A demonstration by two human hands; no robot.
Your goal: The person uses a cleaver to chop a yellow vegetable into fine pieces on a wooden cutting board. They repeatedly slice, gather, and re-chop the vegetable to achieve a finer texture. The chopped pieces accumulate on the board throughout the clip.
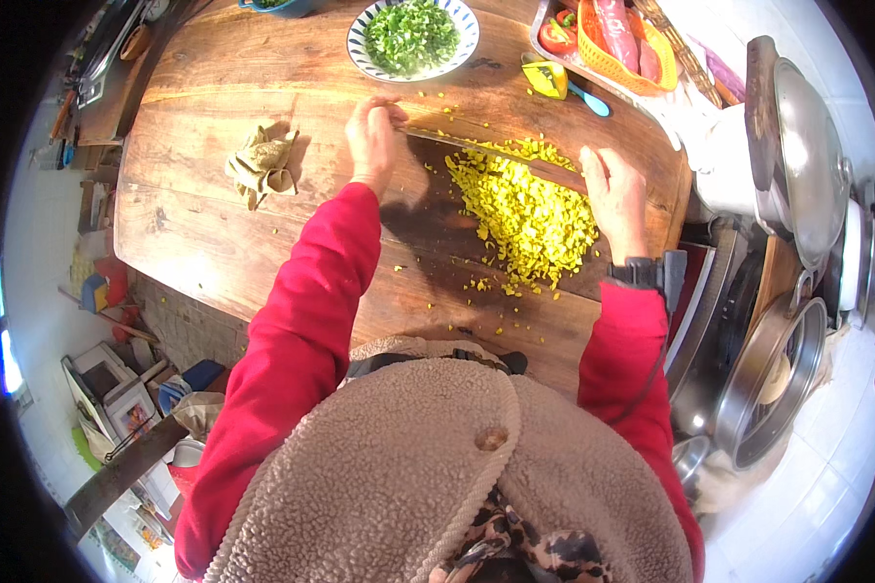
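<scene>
A long knife (496, 151) lies slantwise over a heap of finely chopped yellow vegetable (532, 218) on the wooden table (189, 233). My right hand (616, 189) grips the knife at its right end. At the blade's left end, my left hand (373, 138) has its fingers curled around the tip; the exact grip is partly hidden. The blade is seen nearly edge-on, crossing the upper part of the heap. Loose yellow bits are scattered around the heap, towards the table's near edge and beyond the blade.
Beyond my hands stands a patterned bowl (357, 44) of chopped greens. A crumpled cloth (262, 164) lies left. At the back right are a yellow packet (547, 79), a blue spoon (590, 100) and an orange basket (590, 51) holding meat. Metal pans (733, 408) stand right of the table.
</scene>
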